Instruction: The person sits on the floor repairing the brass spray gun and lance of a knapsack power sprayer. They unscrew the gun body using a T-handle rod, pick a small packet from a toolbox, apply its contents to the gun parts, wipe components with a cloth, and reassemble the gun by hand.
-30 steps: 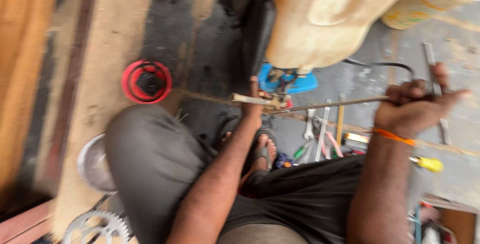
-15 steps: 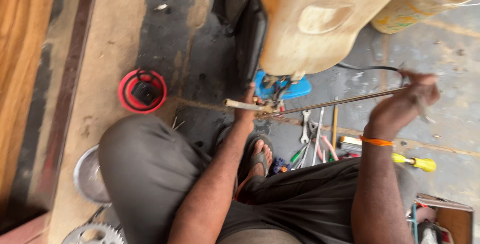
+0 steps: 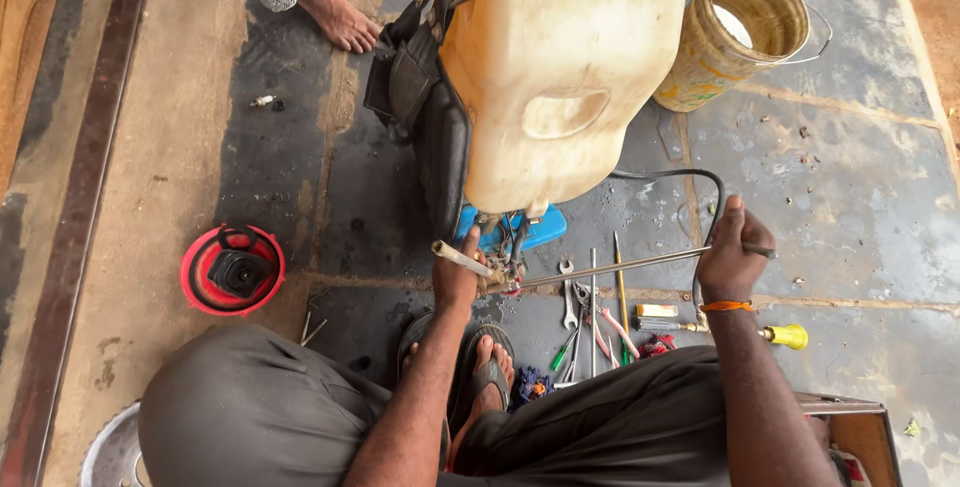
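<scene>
Left hand: the left hand [image 3: 457,280] is closed around the valve end of a thin metal rod [image 3: 610,266], just below the tank.
Right hand: the right hand [image 3: 733,252] grips the rod's far end, fingers curled shut.
Rod: it is held nearly level between both hands, above the scattered hand tools [image 3: 598,322] on the floor.
Tank: the cream plastic sprayer tank [image 3: 560,67] stands just beyond the hands.
Farther off: a red cap [image 3: 232,271] lies to the left, a yellow bucket [image 3: 738,37] stands at upper right, and another person's foot [image 3: 335,9] is at the top.
</scene>
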The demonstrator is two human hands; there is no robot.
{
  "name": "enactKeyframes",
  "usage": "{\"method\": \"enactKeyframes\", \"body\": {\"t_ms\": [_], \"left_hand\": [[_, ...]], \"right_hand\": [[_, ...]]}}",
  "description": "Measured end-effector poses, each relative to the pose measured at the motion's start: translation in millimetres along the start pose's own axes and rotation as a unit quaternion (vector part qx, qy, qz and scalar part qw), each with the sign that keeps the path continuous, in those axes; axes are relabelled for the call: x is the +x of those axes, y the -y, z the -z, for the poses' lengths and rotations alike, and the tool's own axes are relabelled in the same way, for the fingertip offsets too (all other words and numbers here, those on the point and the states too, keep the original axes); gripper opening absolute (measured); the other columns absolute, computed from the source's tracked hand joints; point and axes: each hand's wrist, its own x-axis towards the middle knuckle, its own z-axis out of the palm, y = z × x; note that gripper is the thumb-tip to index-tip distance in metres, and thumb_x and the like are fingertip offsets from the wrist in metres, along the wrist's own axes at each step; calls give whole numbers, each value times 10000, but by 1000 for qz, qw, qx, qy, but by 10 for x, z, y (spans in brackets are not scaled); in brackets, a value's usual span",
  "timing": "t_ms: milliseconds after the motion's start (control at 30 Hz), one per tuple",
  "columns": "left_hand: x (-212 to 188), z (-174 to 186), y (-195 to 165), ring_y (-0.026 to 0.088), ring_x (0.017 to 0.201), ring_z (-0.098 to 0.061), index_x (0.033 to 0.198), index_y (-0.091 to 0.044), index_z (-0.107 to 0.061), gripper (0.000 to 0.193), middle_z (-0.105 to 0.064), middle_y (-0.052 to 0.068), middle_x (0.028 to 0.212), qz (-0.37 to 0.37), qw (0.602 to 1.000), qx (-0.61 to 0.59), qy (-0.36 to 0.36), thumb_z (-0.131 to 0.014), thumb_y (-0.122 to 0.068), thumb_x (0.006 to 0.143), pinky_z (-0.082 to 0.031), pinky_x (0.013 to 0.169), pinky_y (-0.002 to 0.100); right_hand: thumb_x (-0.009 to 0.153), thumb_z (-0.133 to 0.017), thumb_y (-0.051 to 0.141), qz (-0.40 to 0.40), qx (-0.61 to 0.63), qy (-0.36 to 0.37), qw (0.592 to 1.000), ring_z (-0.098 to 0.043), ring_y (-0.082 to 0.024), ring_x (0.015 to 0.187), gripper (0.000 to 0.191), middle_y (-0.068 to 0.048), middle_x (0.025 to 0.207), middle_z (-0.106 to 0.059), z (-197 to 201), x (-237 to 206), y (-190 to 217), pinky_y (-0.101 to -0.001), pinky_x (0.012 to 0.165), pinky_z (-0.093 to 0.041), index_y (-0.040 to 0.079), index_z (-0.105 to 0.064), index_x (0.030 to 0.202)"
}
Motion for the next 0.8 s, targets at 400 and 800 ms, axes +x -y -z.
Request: {"method": "enactKeyframes", "body": {"t_ms": [400, 800], "left_hand": [[87, -113, 168, 204, 668, -656, 1000, -30, -716, 387, -711, 47, 722, -434, 852, 280, -83, -525, -360, 1063, -494, 593, 403], [-68, -96, 23, 167, 582, -560, 706, -107, -540, 490, -554, 21, 639, -3, 937, -348, 25, -624, -480, 1012, -484, 575, 338]], "right_hand": [[1154, -447, 460, -40, 47, -103, 993, -451, -115, 699, 533, -3, 757, -512, -95, 112, -90, -327, 621, -391, 15, -561, 882], [901, -234, 895, -227, 270, -211, 912, -374, -148, 595, 990, 12, 706, -448, 2272, -64, -224, -301, 542, -318, 59, -738, 1066]]}}
